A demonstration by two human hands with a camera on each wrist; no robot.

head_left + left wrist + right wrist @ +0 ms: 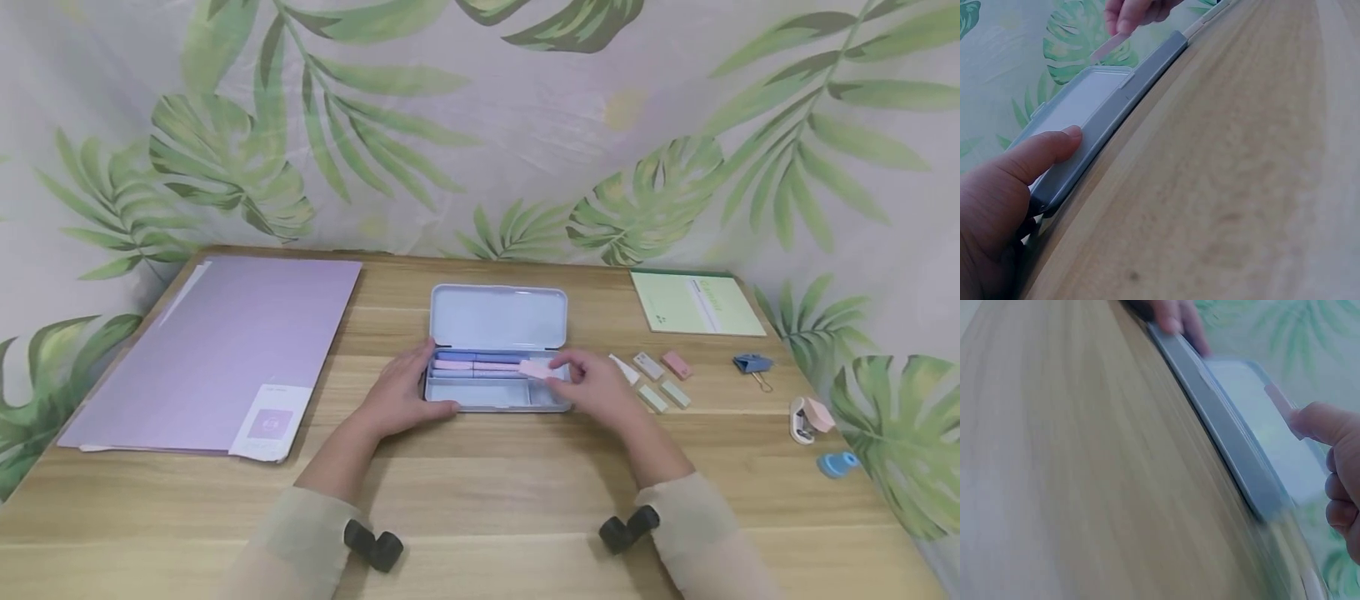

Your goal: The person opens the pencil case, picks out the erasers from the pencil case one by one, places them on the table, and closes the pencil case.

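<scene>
A pale blue pencil case (498, 317) lies with its lid raised against the back. Its rear compartment holds several blue and pink pens (472, 366); a divider sets off a front section. At the case's left end, my left hand (393, 396) grips it, thumb on the front edge (1072, 132) and fingers along the side. Over the right part of the case, my right hand (600, 387) pinches a flat pale pink eraser (533, 369) between thumb and finger. In the right wrist view the eraser (1281, 407) stands out above the case's edge.
Several small erasers (677, 364) lie right of the case. Farther right are a blue binder clip (752, 363), a pink-and-white stapler (810, 418) and a light blue object (837, 464). A green notebook (697, 304) lies at back right, a large purple folder (240, 350) at left.
</scene>
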